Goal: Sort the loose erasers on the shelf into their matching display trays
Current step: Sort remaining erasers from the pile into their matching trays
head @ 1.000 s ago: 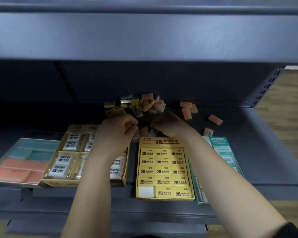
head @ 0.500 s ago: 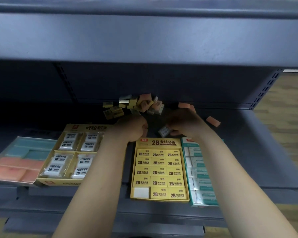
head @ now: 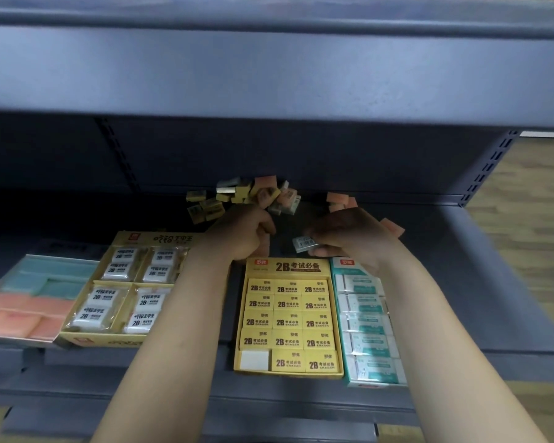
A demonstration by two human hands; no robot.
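Note:
Loose erasers (head: 247, 196), yellow, orange and white, lie in a pile at the back of the shelf. My right hand (head: 352, 238) pinches a small white eraser with a barcode (head: 305, 243) just behind the yellow 2B tray (head: 288, 267). That tray is nearly full, and one white block sits in its front left corner. The teal-and-white eraser tray (head: 343, 266) stands right of it, partly under my right wrist. My left hand (head: 243, 231) is curled into a fist in front of the pile; nothing shows in it.
A yellow tray of wrapped white erasers (head: 160, 238) stands at the left, with a clear tray of pink and teal erasers (head: 29, 260) beside it. More orange erasers (head: 336, 199) lie behind my right hand. The upper shelf (head: 269, 75) overhangs low.
My right hand has lifted a white eraser out of the pile and drawn it toward the trays. My left hand has closed into a fist and shifted slightly right.

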